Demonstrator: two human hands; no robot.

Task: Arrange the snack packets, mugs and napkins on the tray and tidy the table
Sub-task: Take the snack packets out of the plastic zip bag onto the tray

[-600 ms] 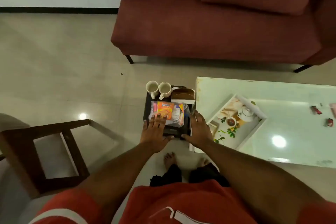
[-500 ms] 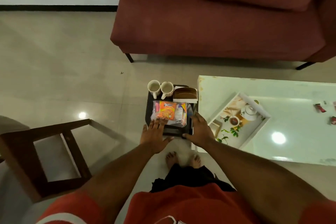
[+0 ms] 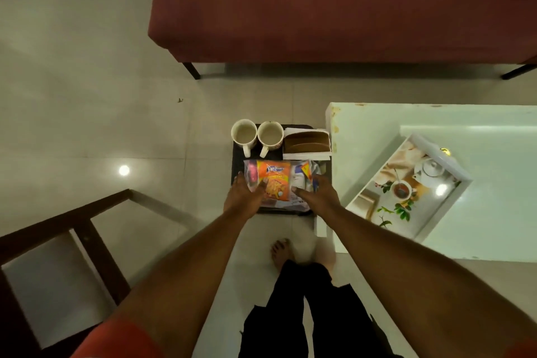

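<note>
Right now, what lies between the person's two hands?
In the head view, an orange snack packet lies between the left hand and right hand, on the dark tray.

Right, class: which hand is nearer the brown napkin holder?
Right. The right hand rests on the snack packets just nearer the person than the napkin holder; the left hand rests further left, in line with the mugs.
</note>
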